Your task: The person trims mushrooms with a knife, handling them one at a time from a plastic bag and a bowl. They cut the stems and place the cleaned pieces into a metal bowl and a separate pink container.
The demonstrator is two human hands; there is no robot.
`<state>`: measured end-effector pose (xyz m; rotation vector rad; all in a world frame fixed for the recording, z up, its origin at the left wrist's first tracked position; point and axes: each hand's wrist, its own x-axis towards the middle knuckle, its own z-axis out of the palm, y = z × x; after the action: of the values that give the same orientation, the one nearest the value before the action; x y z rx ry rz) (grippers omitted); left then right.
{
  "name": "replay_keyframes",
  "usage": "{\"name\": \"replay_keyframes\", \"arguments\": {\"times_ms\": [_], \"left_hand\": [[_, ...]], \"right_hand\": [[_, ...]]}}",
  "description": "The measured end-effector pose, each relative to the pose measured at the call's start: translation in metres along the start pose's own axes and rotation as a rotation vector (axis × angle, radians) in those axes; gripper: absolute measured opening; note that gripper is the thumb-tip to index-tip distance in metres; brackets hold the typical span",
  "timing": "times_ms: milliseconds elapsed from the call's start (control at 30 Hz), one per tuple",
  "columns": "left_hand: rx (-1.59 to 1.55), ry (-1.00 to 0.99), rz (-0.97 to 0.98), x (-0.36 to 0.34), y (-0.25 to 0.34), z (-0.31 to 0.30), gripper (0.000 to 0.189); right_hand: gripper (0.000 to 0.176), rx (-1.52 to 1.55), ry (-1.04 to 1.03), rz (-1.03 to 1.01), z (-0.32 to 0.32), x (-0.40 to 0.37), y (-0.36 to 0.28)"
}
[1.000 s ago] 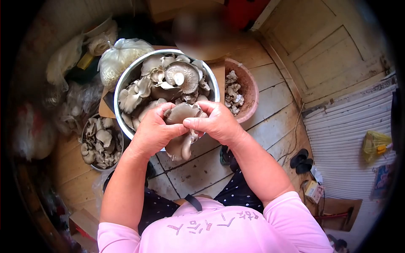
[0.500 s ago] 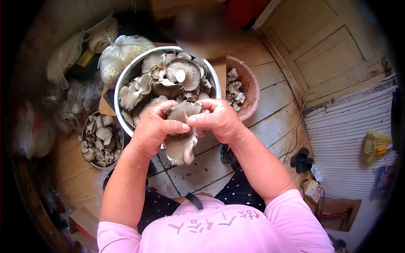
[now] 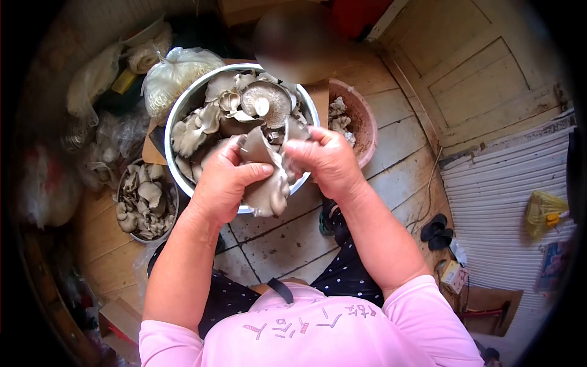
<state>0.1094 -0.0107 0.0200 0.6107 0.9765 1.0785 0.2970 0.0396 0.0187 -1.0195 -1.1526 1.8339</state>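
Observation:
My left hand [image 3: 229, 177] grips a cluster of grey oyster mushrooms [image 3: 266, 192], its thumb pressed on the cap. On the other side, my right hand [image 3: 330, 160] pinches a strip of mushroom [image 3: 296, 131], slightly blurred, at the cluster's upper right. Both hands are over the near rim of a large metal basin [image 3: 169, 137]. Many oyster mushrooms fill this basin, among them a big round cap with its gills and pale stem [image 3: 262, 107] facing up.
A smaller bowl of mushroom pieces [image 3: 147, 199] stands at left. To the right is a pink basin [image 3: 367, 122] with pale scraps. Plastic bags [image 3: 180, 73] crowd the upper left. Black slippers [image 3: 436, 232] lie on the tiled floor [image 3: 275, 244] near corrugated sheeting [image 3: 489, 196].
My right hand has moved slightly right, drawing a mushroom strip away from the cluster. The cluster in my left hand has tilted and risen a little.

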Motion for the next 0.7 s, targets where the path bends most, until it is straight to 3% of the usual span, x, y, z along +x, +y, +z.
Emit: {"name": "replay_keyframes", "arguments": {"times_ms": [100,200,267,433,533,567,633,667,700], "left_hand": [[0.022,0.083,0.054,0.004,-0.001,-0.005,0.044],[0.164,0.125,0.107,0.003,0.003,-0.004,0.044],[0.398,0.139,0.123,0.003,0.002,-0.004,0.043],[0.44,0.073,0.149,0.006,-0.004,-0.004,0.038],[0.451,0.05,0.167,0.014,-0.016,-0.013,0.032],[0.482,0.032,0.163,0.015,-0.018,-0.016,0.03],[0.528,0.035,0.162,0.013,-0.014,-0.012,0.028],[0.576,0.035,0.16,0.012,-0.013,-0.01,0.026],[0.577,0.035,0.159,0.012,-0.014,-0.009,0.026]], "right_hand": [[0.016,0.155,0.165,-0.062,-0.013,0.008,-0.005],[0.02,-0.037,0.2,-0.064,-0.026,0.016,-0.01],[0.022,-0.261,0.262,0.072,-0.039,0.027,0.001],[0.029,-0.603,0.241,0.182,-0.05,0.042,0.02],[0.049,-0.969,0.277,-0.082,-0.037,0.032,0.013],[0.049,-0.97,0.276,-0.082,-0.034,0.028,0.013],[0.047,-0.694,0.073,-0.136,-0.025,0.022,0.009],[0.039,-0.451,-0.02,0.052,-0.016,0.014,0.0],[0.039,-0.45,-0.019,0.053,-0.012,0.011,-0.001]]}}
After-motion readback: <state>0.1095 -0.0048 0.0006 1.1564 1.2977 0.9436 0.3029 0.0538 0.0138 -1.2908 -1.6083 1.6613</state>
